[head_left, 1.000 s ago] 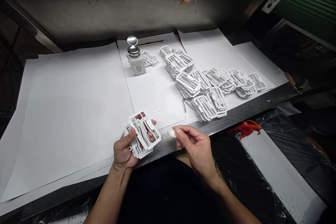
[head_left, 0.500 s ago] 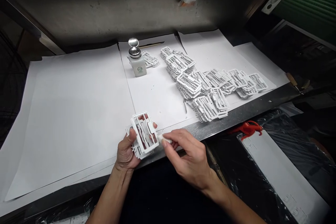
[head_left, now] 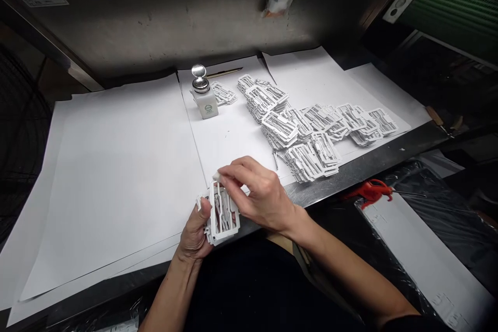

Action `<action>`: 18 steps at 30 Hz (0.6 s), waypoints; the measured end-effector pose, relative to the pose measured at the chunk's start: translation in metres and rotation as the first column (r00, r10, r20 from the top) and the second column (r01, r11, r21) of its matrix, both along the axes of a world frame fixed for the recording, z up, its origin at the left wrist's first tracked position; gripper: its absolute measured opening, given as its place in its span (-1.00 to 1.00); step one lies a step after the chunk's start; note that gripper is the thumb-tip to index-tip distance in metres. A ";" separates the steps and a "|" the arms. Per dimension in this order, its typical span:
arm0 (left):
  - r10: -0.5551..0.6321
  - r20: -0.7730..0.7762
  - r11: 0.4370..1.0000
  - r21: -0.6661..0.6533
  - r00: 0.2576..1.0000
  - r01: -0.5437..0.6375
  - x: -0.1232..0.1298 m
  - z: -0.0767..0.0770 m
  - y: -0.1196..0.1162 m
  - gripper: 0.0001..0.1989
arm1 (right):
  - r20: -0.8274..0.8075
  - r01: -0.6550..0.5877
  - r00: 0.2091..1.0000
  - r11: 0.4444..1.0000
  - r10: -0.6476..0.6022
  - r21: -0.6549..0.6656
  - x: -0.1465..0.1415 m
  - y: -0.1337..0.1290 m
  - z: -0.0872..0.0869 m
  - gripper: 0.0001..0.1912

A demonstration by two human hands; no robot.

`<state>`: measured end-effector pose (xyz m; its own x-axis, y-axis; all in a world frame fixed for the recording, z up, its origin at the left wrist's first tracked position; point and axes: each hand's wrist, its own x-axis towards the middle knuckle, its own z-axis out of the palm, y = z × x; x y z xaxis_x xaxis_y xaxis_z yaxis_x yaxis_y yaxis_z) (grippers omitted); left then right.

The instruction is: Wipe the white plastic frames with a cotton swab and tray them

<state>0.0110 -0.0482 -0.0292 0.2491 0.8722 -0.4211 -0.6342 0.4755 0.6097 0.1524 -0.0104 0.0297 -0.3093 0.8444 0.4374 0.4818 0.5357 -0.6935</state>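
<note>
My left hand [head_left: 197,231] grips a small stack of white plastic frames [head_left: 224,234], its thumb lying over their left edge. Each frame is a rounded rectangle with thin bars across the opening. Between the thumb and fingers of my right hand [head_left: 259,194] is a small white pad [head_left: 217,176], pinched at the upper end of the top frame. The pad seems to touch that frame's edge; my fingers partly cover it. Many more such frames lie in overlapping piles [head_left: 307,161] on the white paper to the right.
A pump bottle [head_left: 206,104] with its lid up stands behind my hands, beside a few frames [head_left: 223,93]. Tweezers [head_left: 276,160] lie by the nearest pile. White paper sheets [head_left: 116,181] cover the bench. A red air gun [head_left: 373,193] rests right, below the metal edge.
My right hand has moved up and left with the pad, from the frame's right side to its upper end. The stack in my left hand has shifted slightly right and turned more upright.
</note>
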 end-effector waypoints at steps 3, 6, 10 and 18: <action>-0.004 0.019 1.000 -0.022 1.000 0.004 -0.001 -0.001 0.001 -0.49 | 0.008 0.028 1.000 1.000 -0.028 -0.009 0.000 -0.001 0.005 -0.81; -0.008 0.029 0.999 -0.034 1.000 0.009 -0.001 0.001 0.002 -0.50 | 0.056 -0.091 0.994 0.995 0.092 -0.028 0.001 -0.003 0.005 -0.80; -0.031 0.070 0.998 -0.052 0.997 0.035 -0.003 0.001 0.001 -0.52 | 0.102 0.040 0.994 0.998 -0.035 -0.047 0.009 0.005 0.003 -0.82; -0.024 0.079 0.997 -0.071 0.997 0.030 -0.006 -0.001 0.002 -0.54 | 0.159 0.042 0.987 0.991 -0.021 -0.128 0.017 0.003 0.008 -0.83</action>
<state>0.0052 -0.0459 -0.0305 0.3066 0.8329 -0.4608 -0.6650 0.5338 0.5223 0.1694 -0.0078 0.0382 -0.3376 0.9014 0.2713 0.6052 0.4286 -0.6709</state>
